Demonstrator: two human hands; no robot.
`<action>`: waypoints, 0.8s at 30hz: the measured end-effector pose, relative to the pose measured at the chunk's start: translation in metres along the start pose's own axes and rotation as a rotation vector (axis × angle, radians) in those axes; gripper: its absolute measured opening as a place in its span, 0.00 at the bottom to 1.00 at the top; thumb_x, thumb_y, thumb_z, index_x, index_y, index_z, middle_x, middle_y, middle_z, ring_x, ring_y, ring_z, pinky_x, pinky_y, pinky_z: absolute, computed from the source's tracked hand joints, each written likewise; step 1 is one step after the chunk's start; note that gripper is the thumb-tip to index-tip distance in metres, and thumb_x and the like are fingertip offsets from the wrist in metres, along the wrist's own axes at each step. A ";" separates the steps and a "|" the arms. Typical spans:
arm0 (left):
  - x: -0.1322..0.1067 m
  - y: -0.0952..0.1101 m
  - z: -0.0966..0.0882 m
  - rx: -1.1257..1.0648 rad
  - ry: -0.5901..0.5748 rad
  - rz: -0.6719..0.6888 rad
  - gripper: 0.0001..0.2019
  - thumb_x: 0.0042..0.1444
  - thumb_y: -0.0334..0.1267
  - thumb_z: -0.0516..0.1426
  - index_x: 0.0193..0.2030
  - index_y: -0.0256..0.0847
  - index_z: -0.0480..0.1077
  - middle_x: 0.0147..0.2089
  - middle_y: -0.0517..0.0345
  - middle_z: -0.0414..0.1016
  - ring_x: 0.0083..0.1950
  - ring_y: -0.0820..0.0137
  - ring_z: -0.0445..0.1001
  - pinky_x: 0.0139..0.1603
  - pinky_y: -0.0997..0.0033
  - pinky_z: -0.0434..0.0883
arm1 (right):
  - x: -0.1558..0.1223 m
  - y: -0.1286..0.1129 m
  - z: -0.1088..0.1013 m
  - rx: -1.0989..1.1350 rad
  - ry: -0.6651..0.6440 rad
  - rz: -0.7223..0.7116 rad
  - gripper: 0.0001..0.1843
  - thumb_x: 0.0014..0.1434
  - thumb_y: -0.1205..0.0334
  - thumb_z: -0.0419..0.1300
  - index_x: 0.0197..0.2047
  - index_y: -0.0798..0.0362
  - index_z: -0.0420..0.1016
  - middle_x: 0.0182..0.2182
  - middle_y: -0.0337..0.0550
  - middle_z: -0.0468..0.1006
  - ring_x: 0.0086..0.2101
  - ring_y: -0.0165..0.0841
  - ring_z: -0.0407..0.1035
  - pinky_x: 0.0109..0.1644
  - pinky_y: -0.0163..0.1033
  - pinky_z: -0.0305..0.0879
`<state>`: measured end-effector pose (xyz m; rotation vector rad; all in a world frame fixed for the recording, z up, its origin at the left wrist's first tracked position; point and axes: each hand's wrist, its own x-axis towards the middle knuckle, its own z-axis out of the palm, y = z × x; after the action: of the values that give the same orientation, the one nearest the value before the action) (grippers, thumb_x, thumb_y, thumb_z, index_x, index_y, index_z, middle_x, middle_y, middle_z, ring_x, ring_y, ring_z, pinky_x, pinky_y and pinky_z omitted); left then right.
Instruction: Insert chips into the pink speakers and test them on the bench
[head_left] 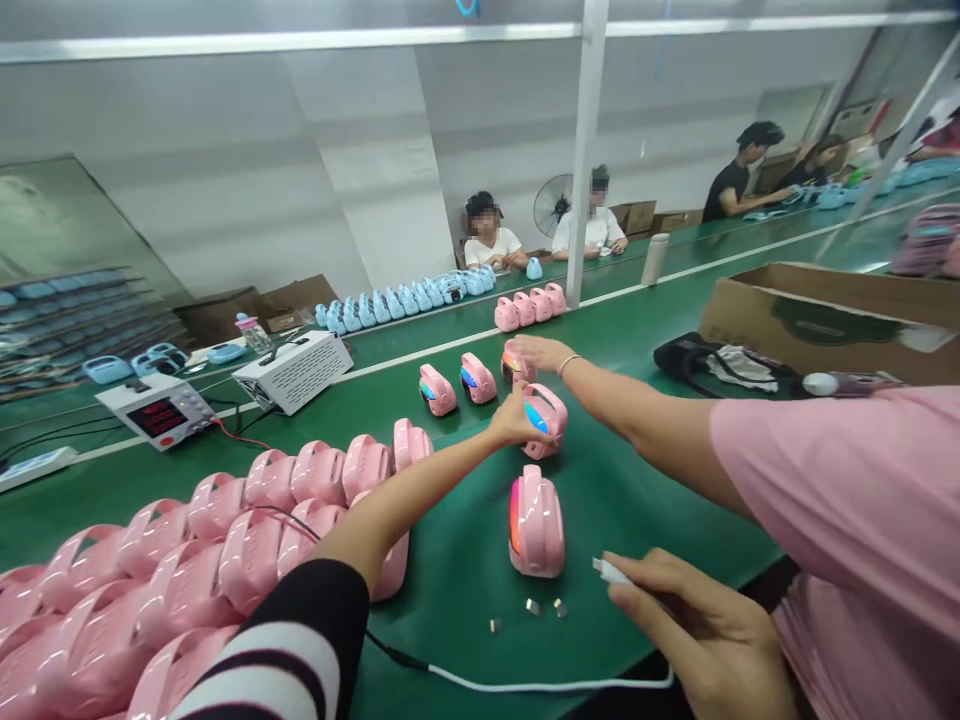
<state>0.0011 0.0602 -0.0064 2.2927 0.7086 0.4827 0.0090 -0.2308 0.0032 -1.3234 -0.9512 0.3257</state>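
Observation:
My left hand (517, 418), reaching out from a striped sleeve, has its fingers round a pink portable speaker (551, 425) with a carry handle and a blue-lit front. Low on the right, my right hand (694, 630) pinches the plug end of a white charging cable (517, 687); the metal tip points left. Between my hands another pink speaker (541, 530) stands upright, its front glowing red-orange. Just in front of it lie several small metal-ended connector pieces (532, 606). A co-worker's hand (541, 353) with a bracelet touches a lit speaker (516, 365) beyond my left hand.
Rows of pink speakers (225, 570) fill the left of the green table (457, 640). Two lit speakers (478, 380) stand farther back. A power supply (157, 410) and a white metal box (294, 370) sit at left, a cardboard box (832, 325) at right. The co-worker's pink sleeve (825, 470) crosses the right side.

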 end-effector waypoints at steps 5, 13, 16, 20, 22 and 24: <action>-0.069 0.035 -0.082 -0.029 0.026 0.086 0.56 0.28 0.44 0.71 0.63 0.37 0.48 0.57 0.42 0.63 0.59 0.47 0.65 0.58 0.46 0.66 | 0.014 -0.023 0.014 0.014 0.031 -0.086 0.04 0.52 0.61 0.67 0.32 0.49 0.83 0.21 0.37 0.72 0.22 0.27 0.67 0.22 0.27 0.65; -0.282 0.073 -0.150 -0.133 0.107 0.156 0.63 0.23 0.45 0.74 0.68 0.51 0.46 0.70 0.45 0.50 0.68 0.44 0.54 0.64 0.47 0.59 | 0.016 -0.068 0.093 0.210 -0.340 -0.245 0.03 0.54 0.65 0.66 0.32 0.50 0.83 0.20 0.37 0.73 0.21 0.25 0.65 0.23 0.27 0.64; -0.323 0.067 -0.147 -0.226 0.187 0.182 0.63 0.23 0.44 0.74 0.68 0.53 0.48 0.69 0.48 0.52 0.65 0.46 0.59 0.64 0.50 0.61 | 0.004 -0.076 0.107 0.283 -0.486 -0.244 0.04 0.53 0.66 0.67 0.32 0.47 0.83 0.19 0.35 0.72 0.20 0.24 0.64 0.19 0.25 0.60; -0.351 0.058 -0.150 -0.393 0.186 0.150 0.61 0.24 0.43 0.74 0.67 0.52 0.49 0.62 0.50 0.61 0.60 0.50 0.65 0.62 0.49 0.63 | -0.008 -0.080 0.117 0.295 -0.575 -0.263 0.03 0.52 0.66 0.68 0.31 0.47 0.83 0.18 0.36 0.73 0.19 0.25 0.64 0.19 0.26 0.59; -0.358 0.054 -0.152 -0.414 0.170 0.119 0.61 0.25 0.43 0.74 0.68 0.53 0.48 0.60 0.51 0.62 0.59 0.50 0.65 0.62 0.48 0.63 | -0.013 -0.082 0.121 0.275 -0.577 -0.274 0.02 0.52 0.64 0.68 0.31 0.48 0.83 0.18 0.37 0.73 0.19 0.26 0.64 0.19 0.28 0.60; -0.360 0.049 -0.153 -0.401 0.156 0.120 0.60 0.26 0.43 0.73 0.68 0.54 0.48 0.60 0.52 0.62 0.59 0.50 0.64 0.62 0.48 0.62 | -0.015 -0.084 0.124 0.232 -0.576 -0.268 0.02 0.53 0.63 0.68 0.31 0.47 0.83 0.18 0.37 0.73 0.19 0.26 0.63 0.19 0.28 0.59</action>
<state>-0.3419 -0.1126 0.0842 1.9398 0.4955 0.7901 -0.1174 -0.1804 0.0684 -0.8840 -1.5055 0.6075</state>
